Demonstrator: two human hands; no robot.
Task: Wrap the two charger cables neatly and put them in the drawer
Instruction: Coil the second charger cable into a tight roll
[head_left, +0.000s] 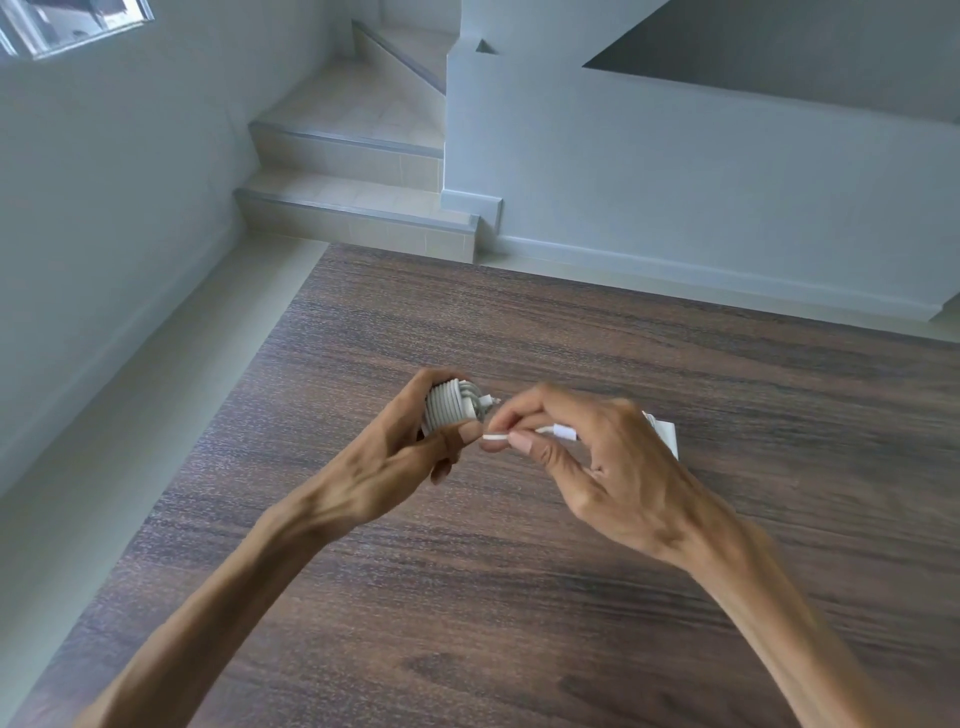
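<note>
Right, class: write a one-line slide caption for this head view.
Left hand grips a coiled white cable; right hand pinches its loose end above the table.

You have no text, label, brand, number or sign to read here: neither the white charger cable (451, 408) coiled in your left hand, nor the wood-grain worktop (519, 597), shows any legible marking.

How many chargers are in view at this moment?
2: one wound charger bundle held in the left hand; a second white charger on the table, mostly hidden behind the right hand.
</note>
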